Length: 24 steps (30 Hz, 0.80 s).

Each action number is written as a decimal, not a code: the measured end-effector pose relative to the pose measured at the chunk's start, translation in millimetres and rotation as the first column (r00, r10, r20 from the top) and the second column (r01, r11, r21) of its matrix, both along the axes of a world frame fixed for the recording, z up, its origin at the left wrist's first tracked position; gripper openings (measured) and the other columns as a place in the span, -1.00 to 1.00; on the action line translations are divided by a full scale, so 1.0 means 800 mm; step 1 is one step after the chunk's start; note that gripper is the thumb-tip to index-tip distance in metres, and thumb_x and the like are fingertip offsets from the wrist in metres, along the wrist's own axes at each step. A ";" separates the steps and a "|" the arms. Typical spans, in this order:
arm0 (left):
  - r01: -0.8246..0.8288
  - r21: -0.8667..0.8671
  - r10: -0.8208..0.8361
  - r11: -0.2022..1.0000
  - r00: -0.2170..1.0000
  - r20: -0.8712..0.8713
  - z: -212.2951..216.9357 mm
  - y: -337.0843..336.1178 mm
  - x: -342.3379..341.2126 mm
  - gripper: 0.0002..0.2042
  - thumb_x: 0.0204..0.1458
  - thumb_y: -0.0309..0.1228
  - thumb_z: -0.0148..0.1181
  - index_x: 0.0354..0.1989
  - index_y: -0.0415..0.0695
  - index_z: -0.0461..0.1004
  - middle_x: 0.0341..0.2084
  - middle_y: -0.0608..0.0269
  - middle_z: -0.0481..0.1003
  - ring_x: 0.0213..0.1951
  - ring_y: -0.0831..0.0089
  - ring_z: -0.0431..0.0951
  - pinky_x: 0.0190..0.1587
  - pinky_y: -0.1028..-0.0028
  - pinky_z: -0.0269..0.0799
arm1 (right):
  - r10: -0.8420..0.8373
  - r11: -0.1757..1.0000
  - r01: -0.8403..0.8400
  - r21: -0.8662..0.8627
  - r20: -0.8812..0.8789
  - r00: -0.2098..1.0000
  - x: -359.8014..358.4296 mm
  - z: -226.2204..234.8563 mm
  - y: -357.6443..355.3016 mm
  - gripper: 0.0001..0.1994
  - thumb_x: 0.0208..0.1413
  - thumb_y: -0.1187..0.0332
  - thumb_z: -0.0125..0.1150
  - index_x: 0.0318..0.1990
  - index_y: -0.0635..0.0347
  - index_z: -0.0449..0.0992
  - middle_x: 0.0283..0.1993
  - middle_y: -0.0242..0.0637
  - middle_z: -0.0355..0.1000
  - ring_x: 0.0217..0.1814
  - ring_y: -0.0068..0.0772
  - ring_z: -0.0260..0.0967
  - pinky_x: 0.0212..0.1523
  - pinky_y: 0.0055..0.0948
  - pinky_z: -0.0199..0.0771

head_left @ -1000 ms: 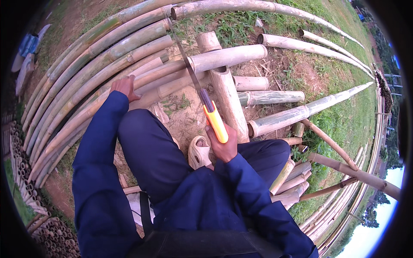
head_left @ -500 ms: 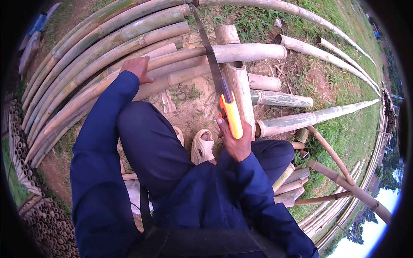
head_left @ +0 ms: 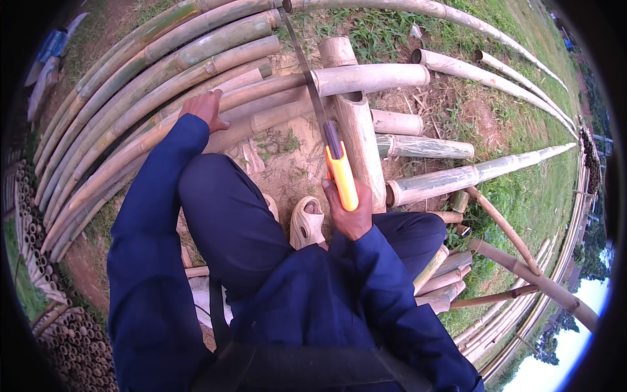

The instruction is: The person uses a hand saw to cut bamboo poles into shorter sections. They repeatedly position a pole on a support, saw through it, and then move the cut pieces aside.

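In my right hand point(head_left: 350, 208) is a hand saw, gripped by its yellow-orange handle point(head_left: 343, 178). Its long blade point(head_left: 307, 65) points away from me and crosses a pale bamboo pole point(head_left: 372, 78) near that pole's right part. My left hand point(head_left: 206, 110) clasps the same pole left of the blade, thumb on the near side and fingers over the top. The pole's right part lies across an upright-looking bamboo support point(head_left: 362, 144), which has a dark opening at its top. How deep the blade sits in the pole cannot be made out.
Several long bamboo poles point(head_left: 196, 53) lie side by side at the left. Short cut pieces point(head_left: 428, 147) and a longer pole point(head_left: 470, 175) lie to the right. A stack of bamboo point(head_left: 81, 346) shows at lower left. My sandalled foot point(head_left: 307, 222) is below the work.
The saw and my right hand have shifted slightly toward me and left. My left hand keeps its grip on the pole. The whole view has moved a little.
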<state>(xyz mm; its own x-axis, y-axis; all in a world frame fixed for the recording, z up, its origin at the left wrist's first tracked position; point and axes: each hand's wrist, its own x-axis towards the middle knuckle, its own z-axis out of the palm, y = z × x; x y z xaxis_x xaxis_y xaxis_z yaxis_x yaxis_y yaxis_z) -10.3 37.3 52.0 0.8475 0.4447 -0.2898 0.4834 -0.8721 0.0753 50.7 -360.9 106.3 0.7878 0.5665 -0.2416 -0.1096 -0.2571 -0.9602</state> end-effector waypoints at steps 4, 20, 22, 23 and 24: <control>0.085 -0.012 -0.074 0.996 0.929 0.362 -0.004 -0.012 -0.022 -0.29 -0.27 -0.08 0.63 0.05 -0.14 0.45 0.07 0.00 0.52 0.12 0.00 0.54 0.16 0.13 0.48 | 0.009 0.998 0.001 -0.056 0.174 0.985 0.018 -0.012 0.005 -0.86 0.27 0.45 0.34 -0.18 0.39 0.61 -0.50 -0.43 0.46 -0.47 -0.63 0.37 -0.42 -0.49 0.38; 0.179 0.249 -0.291 0.952 0.781 0.552 -0.059 -0.021 -0.092 -0.41 0.04 0.01 0.39 0.11 -0.12 0.40 -0.04 0.15 0.49 0.07 0.11 0.52 0.06 0.16 0.49 | 0.002 1.000 -0.002 -0.028 0.006 1.000 0.011 0.007 0.008 -0.83 0.27 0.38 0.39 -0.19 0.33 0.58 -0.46 -0.49 0.42 -0.42 -0.72 0.28 -0.40 -0.54 0.31; 0.091 0.267 -0.233 0.959 0.790 0.567 -0.040 -0.018 -0.055 -0.27 -0.04 0.13 0.41 0.18 -0.11 0.38 0.04 0.13 0.48 0.12 0.12 0.49 0.15 0.18 0.45 | 0.011 1.000 -0.008 -0.028 0.110 0.994 0.009 0.011 0.011 -0.82 0.27 0.38 0.39 -0.15 0.33 0.57 -0.41 -0.48 0.44 -0.39 -0.72 0.31 -0.37 -0.56 0.34; 0.054 0.277 -0.215 0.959 0.776 0.593 -0.033 -0.019 -0.041 -0.20 -0.08 0.20 0.42 0.22 -0.10 0.37 0.08 0.13 0.47 0.14 0.13 0.48 0.20 0.19 0.43 | 0.008 1.000 -0.007 -0.007 0.142 0.990 0.008 0.012 0.012 -0.81 0.27 0.38 0.40 -0.13 0.33 0.57 -0.39 -0.47 0.45 -0.37 -0.72 0.33 -0.35 -0.57 0.36; 0.044 0.286 -0.200 0.957 0.815 0.543 -0.028 -0.021 -0.029 -0.17 -0.12 0.22 0.45 0.21 -0.10 0.38 0.07 0.11 0.48 0.14 0.13 0.50 0.20 0.19 0.44 | -0.017 1.000 0.016 0.010 0.102 0.995 0.006 0.013 0.013 -0.81 0.27 0.40 0.39 -0.11 0.34 0.56 -0.37 -0.46 0.46 -0.35 -0.72 0.34 -0.33 -0.57 0.37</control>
